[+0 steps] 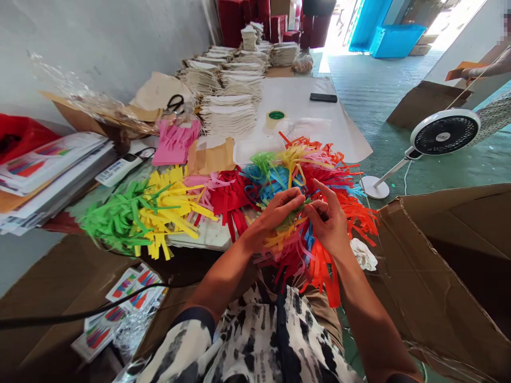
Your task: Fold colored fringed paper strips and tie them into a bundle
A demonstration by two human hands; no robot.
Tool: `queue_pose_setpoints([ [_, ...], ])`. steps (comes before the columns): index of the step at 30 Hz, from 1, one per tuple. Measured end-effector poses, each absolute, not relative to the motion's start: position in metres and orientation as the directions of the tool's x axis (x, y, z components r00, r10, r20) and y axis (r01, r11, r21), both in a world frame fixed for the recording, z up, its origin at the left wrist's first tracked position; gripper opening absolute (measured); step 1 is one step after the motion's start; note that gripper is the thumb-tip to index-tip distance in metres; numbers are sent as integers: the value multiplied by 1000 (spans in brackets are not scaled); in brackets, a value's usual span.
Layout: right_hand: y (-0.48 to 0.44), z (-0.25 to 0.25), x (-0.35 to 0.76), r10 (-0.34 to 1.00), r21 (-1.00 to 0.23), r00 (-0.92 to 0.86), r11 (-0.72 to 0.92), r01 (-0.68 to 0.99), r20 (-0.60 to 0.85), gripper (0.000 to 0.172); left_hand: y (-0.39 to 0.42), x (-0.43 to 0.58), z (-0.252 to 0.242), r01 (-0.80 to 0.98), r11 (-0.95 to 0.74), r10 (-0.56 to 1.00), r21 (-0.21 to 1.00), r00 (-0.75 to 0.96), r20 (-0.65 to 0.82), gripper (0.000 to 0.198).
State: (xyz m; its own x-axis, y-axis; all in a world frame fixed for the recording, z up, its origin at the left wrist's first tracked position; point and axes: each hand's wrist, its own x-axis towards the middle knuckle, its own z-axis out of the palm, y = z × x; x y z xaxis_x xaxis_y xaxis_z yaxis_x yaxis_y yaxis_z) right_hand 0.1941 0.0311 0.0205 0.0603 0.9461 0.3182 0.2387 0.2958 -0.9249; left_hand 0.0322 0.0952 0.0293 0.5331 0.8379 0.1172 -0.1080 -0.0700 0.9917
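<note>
Both my hands meet over the table's front edge. My left hand [281,208] pinches a green paper tassel [297,213] from the left. On its other side, my right hand [328,217] has thumb and fingers closed at the same tassel, with the index finger raised. Pink, blue and orange-red strips [325,271] hang below the hands. Behind them lie blue tassels [269,181] and red, orange and light-green ones. Further left are dark red [229,199], yellow [171,205] and green fringed tassels [115,218].
White stacks [229,114] stand along the wall. Pink fringed paper [175,141], scissors [174,103], tape [276,115] and a black phone [323,98] lie on the table. A fan [445,133] stands right, near an open cardboard box [451,255]. Another person's hand [475,72] shows far right.
</note>
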Motion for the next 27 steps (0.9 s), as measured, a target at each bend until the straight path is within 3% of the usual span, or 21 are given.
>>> queue_pose_setpoints([
  [6,28,24,195,955,-929,36,276,248,293,54,97,29,24,-37,-276,812,960,526,254,46],
  [13,29,26,194,978,-978,26,207,30,208,36,91,30,30,52,-466,782,883,491,384,35],
  [20,28,30,193,986,-983,37,164,-78,162,40,90,28,29,-47,-350,779,935,540,319,30],
  [27,28,33,192,985,-985,66,163,-54,160,41,92,27,29,-38,-379,785,925,515,343,35],
])
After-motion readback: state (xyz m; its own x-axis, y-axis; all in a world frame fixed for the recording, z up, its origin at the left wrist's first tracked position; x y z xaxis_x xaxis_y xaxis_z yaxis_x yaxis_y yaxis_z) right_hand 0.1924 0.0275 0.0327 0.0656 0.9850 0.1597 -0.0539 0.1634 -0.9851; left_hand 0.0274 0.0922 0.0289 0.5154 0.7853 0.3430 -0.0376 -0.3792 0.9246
